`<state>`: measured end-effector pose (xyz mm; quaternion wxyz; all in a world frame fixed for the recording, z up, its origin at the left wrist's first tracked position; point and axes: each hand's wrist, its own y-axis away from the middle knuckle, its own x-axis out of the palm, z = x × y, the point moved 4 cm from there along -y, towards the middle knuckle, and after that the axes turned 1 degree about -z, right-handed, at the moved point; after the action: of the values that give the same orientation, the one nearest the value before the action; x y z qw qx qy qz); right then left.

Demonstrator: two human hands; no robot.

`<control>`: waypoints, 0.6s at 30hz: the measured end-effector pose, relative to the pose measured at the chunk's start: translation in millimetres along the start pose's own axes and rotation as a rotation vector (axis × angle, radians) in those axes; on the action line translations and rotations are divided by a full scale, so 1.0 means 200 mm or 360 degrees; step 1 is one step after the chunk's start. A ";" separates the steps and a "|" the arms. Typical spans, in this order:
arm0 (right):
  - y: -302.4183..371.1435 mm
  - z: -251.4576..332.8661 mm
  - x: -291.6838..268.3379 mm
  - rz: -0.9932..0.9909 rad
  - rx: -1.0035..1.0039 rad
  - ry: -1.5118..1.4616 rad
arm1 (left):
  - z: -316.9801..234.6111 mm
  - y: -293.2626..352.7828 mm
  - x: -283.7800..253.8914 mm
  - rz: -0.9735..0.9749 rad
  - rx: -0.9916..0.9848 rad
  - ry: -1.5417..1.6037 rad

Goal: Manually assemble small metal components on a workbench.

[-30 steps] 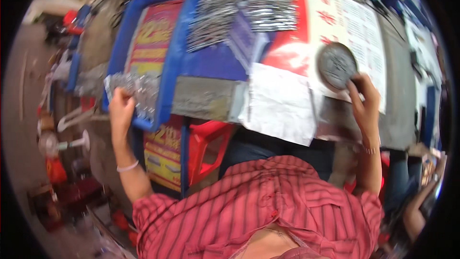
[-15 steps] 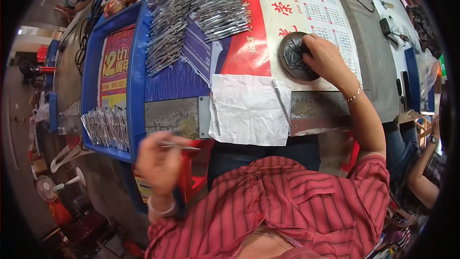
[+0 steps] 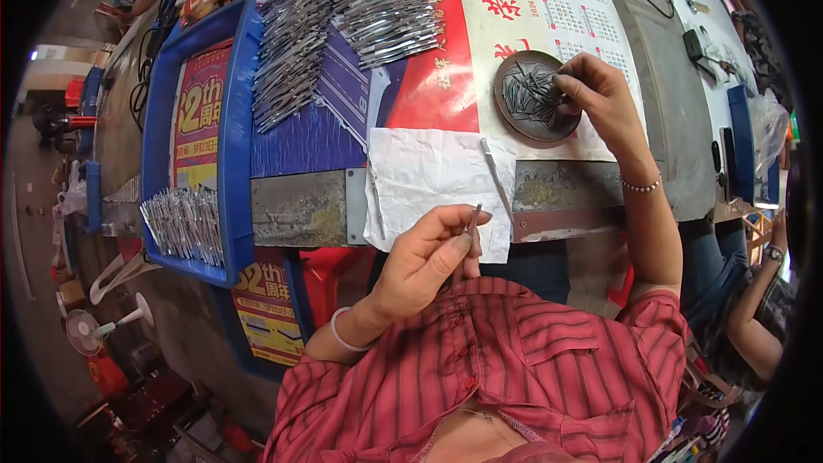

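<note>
My left hand (image 3: 420, 266) is closed in a pinch around a slim metal piece (image 3: 477, 221), held upright in front of my shirt at the near edge of the cloth. Over at the right, my right hand (image 3: 600, 99) reaches into a round brown dish (image 3: 536, 131). Its thumb and fingertips are pressed together at the dish's right side; what they hold, if anything, is too small to make out. Inside the dish lie many short dark metal pins (image 3: 525, 90). A crumpled white cloth (image 3: 437, 167) hangs over the bench edge between my hands, with thin metal strips (image 3: 497, 173) on it.
Piles of slim silvery metal pieces (image 3: 300, 43) cover a blue sheet (image 3: 287, 150). A blue tray (image 3: 240, 129) at the left holds a row of similar pieces (image 3: 183, 225). A calendar poster (image 3: 480, 34) lies under the dish. Another person's arm (image 3: 759, 317) shows at right.
My left hand has moved right from beside the blue tray to in front of the cloth, still holding the metal piece. My right hand has shifted slightly at the dish, uncovering more pins.
</note>
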<state>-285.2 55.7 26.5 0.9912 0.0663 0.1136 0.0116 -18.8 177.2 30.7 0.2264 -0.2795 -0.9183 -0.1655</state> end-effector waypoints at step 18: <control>0.30 0.13 0.22 0.0277 0.0258 -0.0513 | 0.01 0.09 -0.06 -0.0278 0.0145 -0.0577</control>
<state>-236.0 113.1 49.5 0.9833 0.1565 -0.0521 0.0774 0.0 186.6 26.3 0.0544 -0.2134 -0.9713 -0.0898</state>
